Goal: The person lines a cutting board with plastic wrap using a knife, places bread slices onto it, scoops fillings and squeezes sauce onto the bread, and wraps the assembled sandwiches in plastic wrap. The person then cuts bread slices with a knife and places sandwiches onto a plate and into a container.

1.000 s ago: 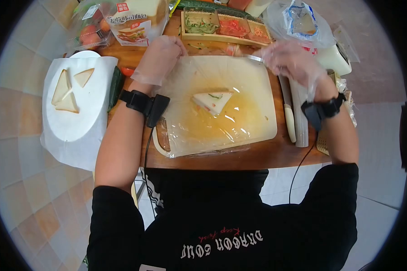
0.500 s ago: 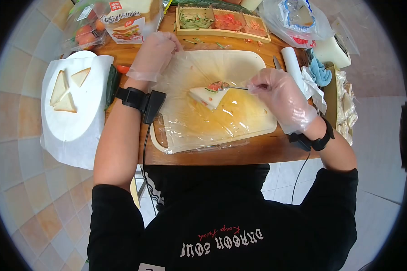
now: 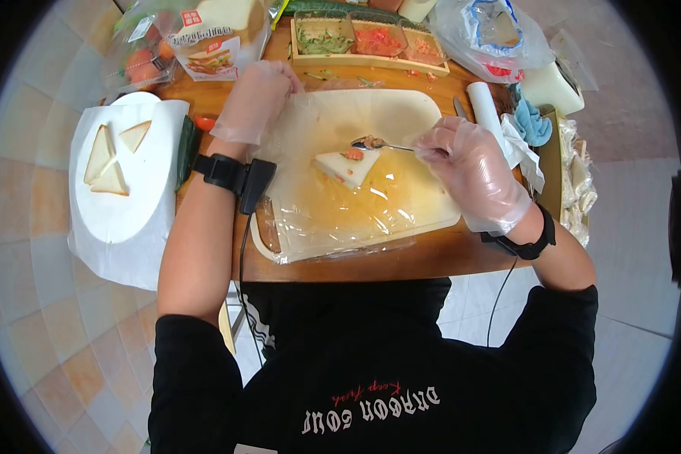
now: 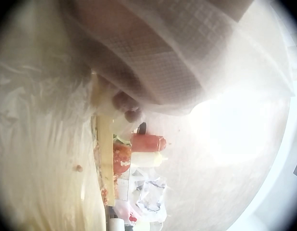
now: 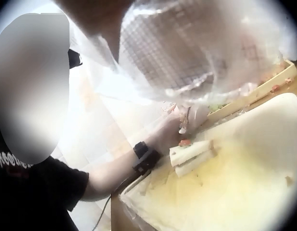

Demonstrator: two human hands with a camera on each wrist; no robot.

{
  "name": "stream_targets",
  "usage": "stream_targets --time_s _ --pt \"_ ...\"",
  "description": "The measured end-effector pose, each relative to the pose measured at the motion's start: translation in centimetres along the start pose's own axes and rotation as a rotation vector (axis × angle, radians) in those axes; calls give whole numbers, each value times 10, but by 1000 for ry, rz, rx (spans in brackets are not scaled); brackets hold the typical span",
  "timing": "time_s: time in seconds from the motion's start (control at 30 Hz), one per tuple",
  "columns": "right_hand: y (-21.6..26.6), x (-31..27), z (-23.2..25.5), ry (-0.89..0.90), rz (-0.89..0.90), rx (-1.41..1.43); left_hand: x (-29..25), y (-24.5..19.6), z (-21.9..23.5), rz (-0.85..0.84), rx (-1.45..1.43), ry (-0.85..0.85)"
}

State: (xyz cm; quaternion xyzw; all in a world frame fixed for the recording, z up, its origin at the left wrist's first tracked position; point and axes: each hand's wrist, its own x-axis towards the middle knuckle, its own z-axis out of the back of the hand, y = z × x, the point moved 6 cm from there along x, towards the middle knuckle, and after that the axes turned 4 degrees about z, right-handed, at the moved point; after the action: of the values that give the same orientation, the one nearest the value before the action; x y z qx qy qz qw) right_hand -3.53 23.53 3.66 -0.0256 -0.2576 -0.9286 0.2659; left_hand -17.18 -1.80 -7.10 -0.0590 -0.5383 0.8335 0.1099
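Observation:
My gloved right hand [image 3: 465, 170] grips a metal spoon [image 3: 393, 145] by its handle. The spoon's bowl carries a pinkish chopped filling [image 3: 371, 141] and hovers just above a triangular sandwich [image 3: 348, 168]. That sandwich sits on plastic film [image 3: 318, 227] spread over a cream cutting board [image 3: 424, 113]. Orange-pink bits lie on its top edge; in the right wrist view, two bread slices [image 5: 191, 156] show with a gap between them. My gloved left hand [image 3: 257, 98] rests by the board's far left corner, fingers loosely curled, near the film's edge.
Bread triangles [image 3: 110, 180] lie on a paper-covered plate [image 3: 121, 223] at left, beside a cucumber [image 3: 188, 155]. Behind the board stand a wooden tray [image 3: 340, 62] of chopped fillings and a bread bag [image 3: 219, 45]. At right are a white roll [image 3: 486, 113] and a blue cloth [image 3: 533, 125].
My right hand brought the spoon from the right of the filling tray to the sandwich. Some filling dropped onto the sandwich, and the spoon lifted slightly. My left hand has barely moved.

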Motion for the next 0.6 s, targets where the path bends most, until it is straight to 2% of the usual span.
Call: stream_targets --time_s 0.07,0.13,0.17,0.2,0.23,0.33,0.4,0.53,0.6 --pt "-10 4 8 -52 -34 100 -3 -6 1 -12 35 -8" --pt "-37 14 18 -29 -285 273 -3 -6 1 -21 68 -16" --pt "-57 23 29 -30 -261 165 -3 -3 0 -24 32 -22" --pt "-77 28 36 -131 -335 366 -1 -2 0 -30 -4 -29" --pt "-107 36 48 -111 -403 237 -1 -3 -1 -36 -7 -26" --pt "-151 59 63 -122 -471 206 0 -3 0 -9 -44 -23" --pt "-159 72 75 -210 -371 -385 1 1 0 16 -55 -20" --pt "-189 96 68 -194 -322 -544 -3 -9 1 -31 -14 -24" --pt "-184 108 56 -95 -305 -623 -1 -2 -2 52 -90 -17"
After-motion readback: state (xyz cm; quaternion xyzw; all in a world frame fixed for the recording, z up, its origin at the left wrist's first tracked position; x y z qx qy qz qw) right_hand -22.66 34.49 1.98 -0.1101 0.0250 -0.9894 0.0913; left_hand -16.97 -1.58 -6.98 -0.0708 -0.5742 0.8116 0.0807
